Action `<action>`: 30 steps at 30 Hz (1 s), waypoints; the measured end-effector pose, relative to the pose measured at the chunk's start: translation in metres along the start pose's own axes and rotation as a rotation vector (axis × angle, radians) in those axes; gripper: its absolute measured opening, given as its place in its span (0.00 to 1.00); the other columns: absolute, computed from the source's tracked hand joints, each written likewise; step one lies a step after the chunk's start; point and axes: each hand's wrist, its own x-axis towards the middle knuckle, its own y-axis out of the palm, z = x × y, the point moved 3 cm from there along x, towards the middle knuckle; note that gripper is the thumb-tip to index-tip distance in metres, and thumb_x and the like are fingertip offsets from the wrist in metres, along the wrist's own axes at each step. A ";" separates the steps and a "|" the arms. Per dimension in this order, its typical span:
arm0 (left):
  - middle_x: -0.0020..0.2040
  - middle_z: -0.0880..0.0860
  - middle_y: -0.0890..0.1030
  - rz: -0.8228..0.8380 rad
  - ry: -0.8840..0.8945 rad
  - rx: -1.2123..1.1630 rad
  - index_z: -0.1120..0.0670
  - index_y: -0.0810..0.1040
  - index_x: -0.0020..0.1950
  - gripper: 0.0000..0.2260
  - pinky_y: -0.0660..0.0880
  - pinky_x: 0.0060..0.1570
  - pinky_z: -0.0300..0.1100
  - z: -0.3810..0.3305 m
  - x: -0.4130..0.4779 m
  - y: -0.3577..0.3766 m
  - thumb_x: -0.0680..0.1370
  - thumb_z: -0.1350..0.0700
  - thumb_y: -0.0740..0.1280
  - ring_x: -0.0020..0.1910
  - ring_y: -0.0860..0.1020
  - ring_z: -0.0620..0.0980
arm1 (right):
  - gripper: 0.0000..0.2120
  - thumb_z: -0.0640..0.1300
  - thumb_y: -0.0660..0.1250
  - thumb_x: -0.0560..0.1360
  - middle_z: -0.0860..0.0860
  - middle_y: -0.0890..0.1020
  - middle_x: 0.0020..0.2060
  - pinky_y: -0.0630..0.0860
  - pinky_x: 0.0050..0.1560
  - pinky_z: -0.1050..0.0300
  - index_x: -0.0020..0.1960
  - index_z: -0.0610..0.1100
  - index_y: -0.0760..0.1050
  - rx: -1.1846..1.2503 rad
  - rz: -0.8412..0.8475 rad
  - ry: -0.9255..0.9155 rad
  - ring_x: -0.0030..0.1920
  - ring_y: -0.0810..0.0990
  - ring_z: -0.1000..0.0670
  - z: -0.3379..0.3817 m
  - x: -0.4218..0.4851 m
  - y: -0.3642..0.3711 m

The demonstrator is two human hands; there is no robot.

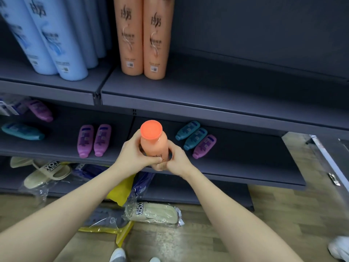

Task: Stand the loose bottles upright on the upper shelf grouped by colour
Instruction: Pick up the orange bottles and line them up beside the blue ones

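An orange bottle [154,142] is upright in front of the middle shelf, its cap towards me. My left hand [135,154] grips its left side and my right hand [172,159] grips its lower right side. On the upper shelf [207,91] stand two tall orange bottles [143,38] side by side. Several light blue bottles [47,40] stand to their left. The stretch of the upper shelf to the right of the orange pair is bare.
The middle shelf [245,167] holds small purple bottles [94,140] and teal bottles [190,135] lying flat. Packaged slippers [151,212] and a yellow bag [120,191] lie on the wooden floor below. A metal frame [328,159] stands at the right.
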 end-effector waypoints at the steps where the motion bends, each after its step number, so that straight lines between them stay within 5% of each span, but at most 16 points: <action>1: 0.45 0.39 0.77 0.001 0.014 0.023 0.40 0.69 0.49 0.30 0.73 0.43 0.29 -0.004 0.000 0.000 0.58 0.61 0.81 0.44 0.76 0.37 | 0.34 0.31 0.73 0.64 0.50 0.79 0.54 0.74 0.51 0.62 0.66 0.49 0.70 -0.002 0.001 0.004 0.54 0.77 0.50 0.002 -0.001 -0.001; 7: 0.45 0.39 0.77 -0.004 0.015 0.114 0.47 0.71 0.54 0.28 0.71 0.42 0.30 -0.023 0.000 -0.001 0.59 0.61 0.79 0.45 0.76 0.38 | 0.33 0.35 0.72 0.68 0.48 0.76 0.62 0.70 0.58 0.57 0.70 0.48 0.64 -0.094 0.024 -0.011 0.61 0.74 0.48 0.014 -0.016 -0.010; 12: 0.46 0.44 0.79 -0.030 -0.038 0.137 0.49 0.72 0.53 0.28 0.76 0.46 0.43 -0.034 0.000 -0.006 0.55 0.54 0.77 0.46 0.78 0.47 | 0.35 0.39 0.74 0.69 0.51 0.72 0.67 0.68 0.64 0.56 0.72 0.48 0.62 -0.169 0.016 -0.075 0.66 0.70 0.50 0.025 -0.029 -0.021; 18: 0.45 0.45 0.78 -0.071 -0.067 0.115 0.49 0.72 0.52 0.24 0.72 0.39 0.36 -0.056 0.005 -0.017 0.61 0.58 0.78 0.46 0.78 0.46 | 0.38 0.40 0.73 0.70 0.49 0.66 0.72 0.63 0.71 0.54 0.75 0.46 0.59 -0.242 -0.012 -0.084 0.72 0.65 0.51 0.038 -0.040 -0.039; 22: 0.47 0.47 0.79 -0.083 -0.061 0.110 0.50 0.72 0.54 0.25 0.75 0.45 0.42 -0.073 0.010 -0.026 0.61 0.58 0.78 0.48 0.78 0.48 | 0.36 0.42 0.71 0.73 0.49 0.67 0.72 0.64 0.70 0.55 0.75 0.47 0.58 -0.247 -0.020 -0.104 0.71 0.65 0.50 0.056 -0.042 -0.049; 30: 0.46 0.46 0.80 -0.053 -0.014 0.058 0.50 0.73 0.54 0.24 0.75 0.41 0.38 -0.111 0.018 -0.039 0.62 0.60 0.78 0.46 0.79 0.45 | 0.33 0.41 0.69 0.74 0.54 0.73 0.63 0.70 0.60 0.60 0.73 0.50 0.57 -0.164 0.015 -0.181 0.61 0.72 0.56 0.102 -0.049 -0.055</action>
